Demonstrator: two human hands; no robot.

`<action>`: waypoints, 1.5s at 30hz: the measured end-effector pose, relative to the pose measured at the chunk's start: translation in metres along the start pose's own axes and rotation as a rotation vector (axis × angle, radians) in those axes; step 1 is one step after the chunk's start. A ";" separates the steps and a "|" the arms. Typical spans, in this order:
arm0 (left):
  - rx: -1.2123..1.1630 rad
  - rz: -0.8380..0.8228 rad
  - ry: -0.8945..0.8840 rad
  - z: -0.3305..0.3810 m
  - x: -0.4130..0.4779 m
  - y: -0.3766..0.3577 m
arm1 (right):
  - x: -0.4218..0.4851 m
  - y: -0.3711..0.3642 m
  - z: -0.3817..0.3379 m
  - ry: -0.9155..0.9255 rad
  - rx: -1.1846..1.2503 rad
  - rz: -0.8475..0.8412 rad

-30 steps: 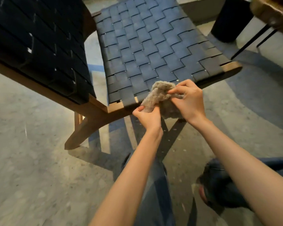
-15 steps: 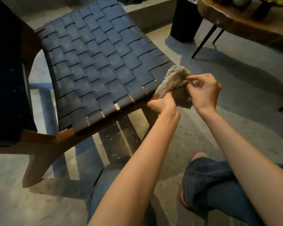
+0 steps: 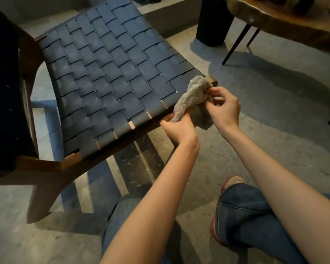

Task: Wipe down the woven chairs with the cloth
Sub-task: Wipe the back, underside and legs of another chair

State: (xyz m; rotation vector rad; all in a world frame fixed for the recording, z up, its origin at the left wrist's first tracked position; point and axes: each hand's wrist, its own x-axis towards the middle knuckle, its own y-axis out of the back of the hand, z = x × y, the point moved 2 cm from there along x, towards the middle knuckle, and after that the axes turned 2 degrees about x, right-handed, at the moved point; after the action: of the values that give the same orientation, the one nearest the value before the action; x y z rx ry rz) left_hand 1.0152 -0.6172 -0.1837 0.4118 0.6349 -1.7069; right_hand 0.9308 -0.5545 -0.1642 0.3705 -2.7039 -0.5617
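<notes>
Gripping bunched cloth (image 3: 191, 100) at front corner of woven chair (image 3: 107, 73) — left hand (image 3: 179, 130), right hand (image 3: 225, 109) — floor (image 3: 274, 134) beside.

Grey speckled concrete floor (image 3: 274, 134) throughout, striped with slatted shadow. At upper right, dark wooden slab table (image 3: 286, 21) with an uneven edge; stands on thin black legs (image 3: 234, 44). Just left of it, black cylindrical container (image 3: 213, 21) on the floor. Behind, low concrete ledge (image 3: 170, 18). Lower right, blue jeans (image 3: 255, 216) and red-soled shoe (image 3: 233, 181).

Counting what is showing
One navy woven-strap wooden chair (image 3: 103, 73), one fluffy grey cloth (image 3: 191, 100), two bare hands: left hand (image 3: 179, 129), right hand (image 3: 225, 109).
</notes>
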 end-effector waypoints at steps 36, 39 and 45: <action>0.165 -0.219 -0.354 -0.072 0.089 0.063 | -0.055 -0.082 0.072 -0.410 0.435 0.024; 0.175 -0.216 -0.470 -0.074 0.089 0.057 | -0.058 -0.086 0.077 -0.386 0.386 -0.080; 0.267 -0.244 -0.581 -0.072 0.093 0.056 | -0.055 -0.085 0.074 -0.225 0.324 -0.168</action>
State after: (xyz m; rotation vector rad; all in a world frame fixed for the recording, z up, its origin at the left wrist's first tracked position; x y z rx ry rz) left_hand 1.0437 -0.6535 -0.3056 0.0070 0.0309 -2.0306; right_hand 0.9666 -0.5876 -0.2798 0.6599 -3.0061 -0.2154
